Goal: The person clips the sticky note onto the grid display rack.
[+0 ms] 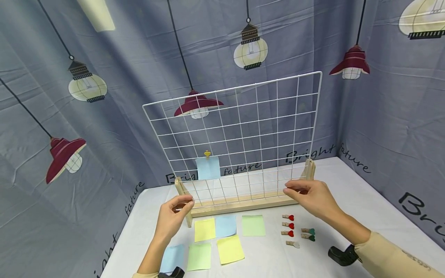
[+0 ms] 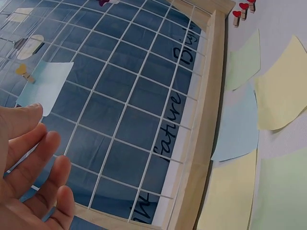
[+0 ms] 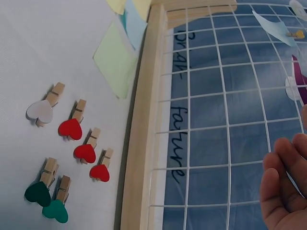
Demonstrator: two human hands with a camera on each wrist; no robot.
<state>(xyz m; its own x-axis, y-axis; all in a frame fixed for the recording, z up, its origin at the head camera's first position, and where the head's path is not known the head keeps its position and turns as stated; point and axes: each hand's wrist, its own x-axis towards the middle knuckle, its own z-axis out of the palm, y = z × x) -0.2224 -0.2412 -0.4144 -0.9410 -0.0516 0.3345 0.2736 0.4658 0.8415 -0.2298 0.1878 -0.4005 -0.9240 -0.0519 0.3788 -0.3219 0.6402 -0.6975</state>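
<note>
The left hand (image 1: pixel 172 217) has its fingers loosely bent, thumb near the index fingertip with a narrow gap between them, and it holds nothing. It hovers near the left end of the wooden stand (image 1: pixel 240 206); whether a fingertip brushes the wood or wire, I cannot tell. The right hand (image 1: pixel 311 196) is likewise empty, fingers relaxed and bent, thumb and forefinger close together, near the stand's right upright; contact there is also unclear.

Between the hands, the stand carries a white wire grid (image 1: pixel 256 83) that leans back a little. On its lower left part hangs a blue note (image 1: pixel 208 168), held at its top edge by a yellow clip (image 1: pixel 207 153) (in the left wrist view the thumb covers one corner of this note, though the head view shows the hand well below it).

On the white worktop (image 1: pixel 260 256) before the stand lie six more notes: in the farther row a yellow note (image 1: pixel 205 230), a second blue note (image 1: pixel 226 226) adjoining it and a green note (image 1: pixel 253 225) just beside; nearer, one more each of blue, green and yellow. To their right, three red heart clips (image 1: pixel 287 225) and a white heart clip (image 1: pixel 292 244) form a column, with two green heart clips (image 1: pixel 308 234) beside it.
</note>
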